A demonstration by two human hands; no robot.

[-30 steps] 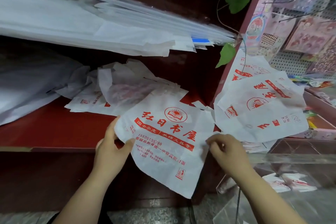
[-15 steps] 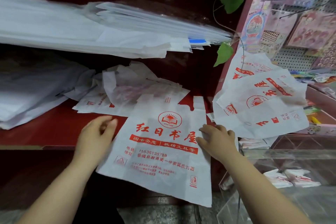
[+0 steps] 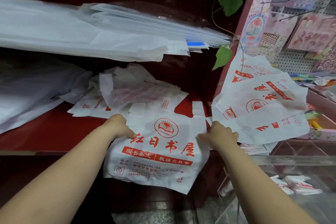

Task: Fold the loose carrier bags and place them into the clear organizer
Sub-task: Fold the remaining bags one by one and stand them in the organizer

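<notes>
A white carrier bag (image 3: 160,152) with red print lies over the front edge of the red shelf (image 3: 47,132), its lower half hanging down. My left hand (image 3: 119,126) grips its left edge with curled fingers. My right hand (image 3: 219,135) pinches its right edge. The clear organizer (image 3: 283,178) stands at the lower right and holds a few folded bags (image 3: 298,184).
More loose printed bags (image 3: 261,111) hang at the right, and a crumpled heap of bags (image 3: 131,94) lies at the back of the shelf. Stacked white sheets (image 3: 91,36) jut out above. A pegboard (image 3: 298,60) with hanging goods stands at the right.
The bag has been straightened so its print faces me squarely. My left hand moved right from the shelf and took hold of the bag's left edge. My right hand now pinches the right edge.
</notes>
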